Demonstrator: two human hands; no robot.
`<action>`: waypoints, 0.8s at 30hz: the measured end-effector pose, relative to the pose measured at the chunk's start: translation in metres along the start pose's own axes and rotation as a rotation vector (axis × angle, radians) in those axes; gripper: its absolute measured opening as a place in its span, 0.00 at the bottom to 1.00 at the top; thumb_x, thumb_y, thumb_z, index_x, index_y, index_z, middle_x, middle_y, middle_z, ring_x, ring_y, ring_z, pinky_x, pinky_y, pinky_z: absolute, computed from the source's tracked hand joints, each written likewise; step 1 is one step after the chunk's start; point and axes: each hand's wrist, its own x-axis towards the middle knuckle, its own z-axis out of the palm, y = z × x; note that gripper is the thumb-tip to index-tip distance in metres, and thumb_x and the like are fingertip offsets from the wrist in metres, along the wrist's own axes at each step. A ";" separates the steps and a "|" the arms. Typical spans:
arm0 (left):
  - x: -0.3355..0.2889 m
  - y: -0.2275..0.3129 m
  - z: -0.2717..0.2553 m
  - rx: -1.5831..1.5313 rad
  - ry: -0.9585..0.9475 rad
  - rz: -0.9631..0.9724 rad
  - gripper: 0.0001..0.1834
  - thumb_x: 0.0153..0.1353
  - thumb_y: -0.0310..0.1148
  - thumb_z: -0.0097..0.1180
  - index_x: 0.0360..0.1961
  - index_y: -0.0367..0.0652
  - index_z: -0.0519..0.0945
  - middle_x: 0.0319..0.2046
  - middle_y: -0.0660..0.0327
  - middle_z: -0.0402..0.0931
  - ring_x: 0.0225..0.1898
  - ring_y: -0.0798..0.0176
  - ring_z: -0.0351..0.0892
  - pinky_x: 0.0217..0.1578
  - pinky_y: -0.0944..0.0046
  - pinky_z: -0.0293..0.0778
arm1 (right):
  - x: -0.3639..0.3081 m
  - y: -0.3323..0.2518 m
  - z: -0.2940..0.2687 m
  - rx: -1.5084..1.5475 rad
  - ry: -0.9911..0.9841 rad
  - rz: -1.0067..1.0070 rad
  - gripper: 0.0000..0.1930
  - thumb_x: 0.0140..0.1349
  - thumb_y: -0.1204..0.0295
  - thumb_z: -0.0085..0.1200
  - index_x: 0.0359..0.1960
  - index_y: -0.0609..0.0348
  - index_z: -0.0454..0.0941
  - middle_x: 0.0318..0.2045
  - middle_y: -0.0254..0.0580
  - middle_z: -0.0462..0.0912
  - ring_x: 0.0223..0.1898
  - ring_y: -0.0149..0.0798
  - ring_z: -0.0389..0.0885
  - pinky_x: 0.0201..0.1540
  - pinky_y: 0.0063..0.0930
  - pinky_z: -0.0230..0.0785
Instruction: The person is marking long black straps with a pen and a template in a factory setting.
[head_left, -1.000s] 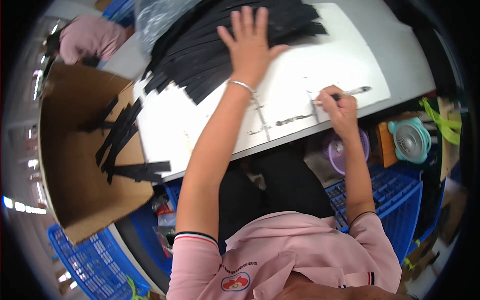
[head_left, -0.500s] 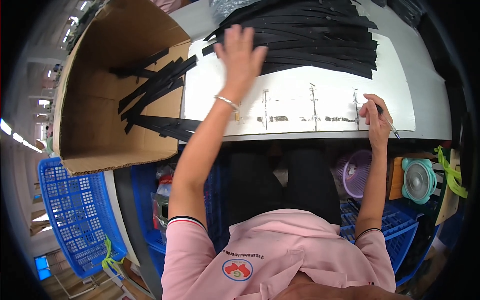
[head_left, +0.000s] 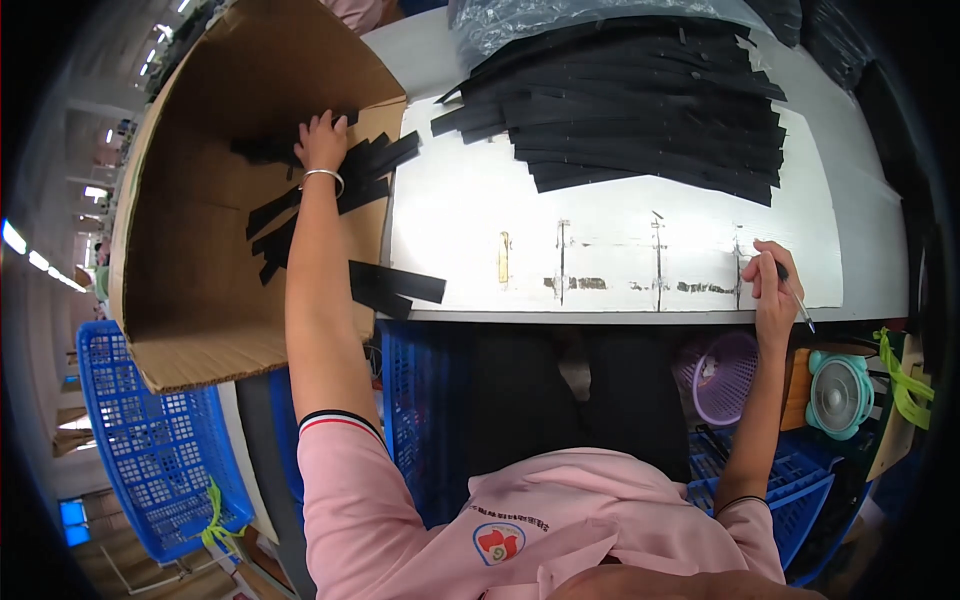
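Observation:
My left hand is inside the cardboard box, fingers apart over loose black fabric strips; I see no strip gripped in it. More strips lie across the box's edge onto the table. At the table's front right, my right hand is closed around a pen whose tip points down toward me. A broad layered pile of black strips covers the far part of a white board. Dark lines and smudges mark the board's near part.
Clear plastic wrapping lies behind the pile. Below the table are a purple basket, a small turquoise fan and blue crates. Another blue crate stands at the left, beneath the cardboard box.
My left hand has moved left and down from the pile's edge into the box. My right hand still holds the pen near the same board mark. The whole view has shifted slightly.

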 end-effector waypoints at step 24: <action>-0.088 0.005 -0.077 0.116 -0.236 -0.276 0.23 0.70 0.43 0.51 0.51 0.32 0.85 0.54 0.37 0.82 0.59 0.36 0.81 0.59 0.45 0.77 | 0.008 -0.004 0.001 0.120 -0.047 -0.022 0.10 0.77 0.70 0.53 0.50 0.61 0.83 0.24 0.29 0.76 0.24 0.20 0.64 0.27 0.18 0.56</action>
